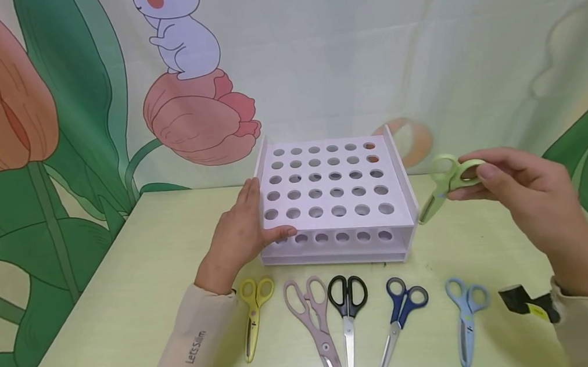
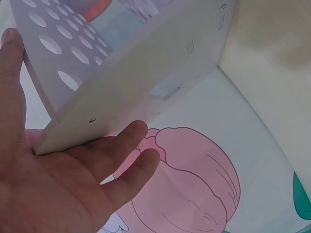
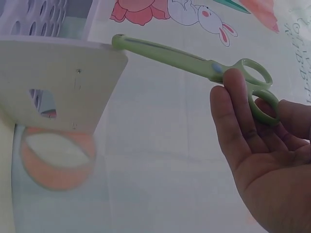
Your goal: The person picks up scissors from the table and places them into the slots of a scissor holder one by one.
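A white rack [image 1: 327, 201] with rows of round holes stands at the middle of the table. My left hand [image 1: 232, 229] holds its left side, the thumb on the front edge of the top panel and the fingers along the outer wall. In the left wrist view, two fingertips [image 2: 133, 133] reach past that side panel [image 2: 146, 92]. To the right of the rack, my right hand [image 1: 528, 189] pinches light green scissors [image 1: 442, 187] by a handle loop. Their closed blades slant down toward the rack's right wall, and the tip overlaps the wall's edge in the right wrist view.
In front of the rack lie yellow scissors [image 1: 253, 321], mauve scissors [image 1: 324, 338], black-handled scissors [image 1: 349, 336], navy-handled scissors [image 1: 400, 313] and light blue scissors [image 1: 466, 331]. A black object [image 1: 514, 299] is beside the right sleeve. A printed curtain [image 1: 314, 59] hangs behind the table.
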### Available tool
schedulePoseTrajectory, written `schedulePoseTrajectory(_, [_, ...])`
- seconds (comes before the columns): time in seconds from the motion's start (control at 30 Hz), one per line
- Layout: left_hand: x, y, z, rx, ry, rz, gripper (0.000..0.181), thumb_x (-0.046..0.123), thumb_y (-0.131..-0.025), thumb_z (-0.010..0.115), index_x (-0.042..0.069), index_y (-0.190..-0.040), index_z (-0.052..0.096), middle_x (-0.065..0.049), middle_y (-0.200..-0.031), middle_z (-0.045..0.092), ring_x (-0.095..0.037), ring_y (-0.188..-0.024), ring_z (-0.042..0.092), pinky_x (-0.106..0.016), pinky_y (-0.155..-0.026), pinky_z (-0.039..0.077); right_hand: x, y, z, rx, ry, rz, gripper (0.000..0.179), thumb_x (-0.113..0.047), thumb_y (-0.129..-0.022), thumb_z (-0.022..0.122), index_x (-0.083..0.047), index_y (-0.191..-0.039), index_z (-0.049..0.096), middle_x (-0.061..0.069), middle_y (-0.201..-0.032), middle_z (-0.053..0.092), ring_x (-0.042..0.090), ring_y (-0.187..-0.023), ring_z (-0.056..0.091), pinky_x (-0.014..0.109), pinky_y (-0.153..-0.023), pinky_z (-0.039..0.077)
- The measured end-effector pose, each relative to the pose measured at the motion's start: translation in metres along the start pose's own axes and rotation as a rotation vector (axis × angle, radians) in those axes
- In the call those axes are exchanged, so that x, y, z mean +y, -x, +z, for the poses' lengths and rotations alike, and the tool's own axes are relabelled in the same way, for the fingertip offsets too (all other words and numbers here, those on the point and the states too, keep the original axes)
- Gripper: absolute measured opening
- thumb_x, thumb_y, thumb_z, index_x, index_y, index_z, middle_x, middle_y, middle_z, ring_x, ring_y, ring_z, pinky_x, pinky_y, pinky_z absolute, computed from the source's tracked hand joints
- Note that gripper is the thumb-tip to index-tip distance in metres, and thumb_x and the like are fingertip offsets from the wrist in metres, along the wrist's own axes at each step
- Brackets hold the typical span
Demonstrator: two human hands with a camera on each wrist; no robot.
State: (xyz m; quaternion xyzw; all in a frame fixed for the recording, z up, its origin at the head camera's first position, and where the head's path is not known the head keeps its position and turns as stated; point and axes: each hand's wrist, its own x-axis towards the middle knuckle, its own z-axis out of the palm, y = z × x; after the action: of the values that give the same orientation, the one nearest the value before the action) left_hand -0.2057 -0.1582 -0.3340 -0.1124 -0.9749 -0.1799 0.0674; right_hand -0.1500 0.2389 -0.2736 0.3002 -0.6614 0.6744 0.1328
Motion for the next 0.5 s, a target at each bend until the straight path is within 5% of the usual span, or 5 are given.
schedulePoseTrajectory(0.17, [0.000,0.000,0.000,-0.006,0.009,-0.010,0.126,0.060,-0.076,0.081,-0.002,-0.160,0.011,-0.022,-0.164,0.019,-0.040,-0.105,0.061,-0.051,-0.096,0.048,0.008,-0.007,0.004,-0.029,-0.068,-0.018,0.026,0.013,-0.101,0.046,0.019,-0.123,0.058,0.017,-0.112,0.068,0.024,-0.087,0.074,0.030,-0.088,0.054])
schedulePoseTrajectory(0.5, [0.001,0.000,-0.001,-0.010,0.001,-0.016,0.126,0.061,-0.076,0.081,-0.002,-0.160,0.011,-0.021,-0.164,0.019,-0.039,-0.107,0.060,-0.050,-0.094,0.050,0.019,-0.018,0.016,-0.042,-0.002,0.043,0.025,0.005,-0.103,0.050,0.013,-0.123,0.062,0.012,-0.111,0.070,0.022,-0.088,0.074,0.028,-0.089,0.053])
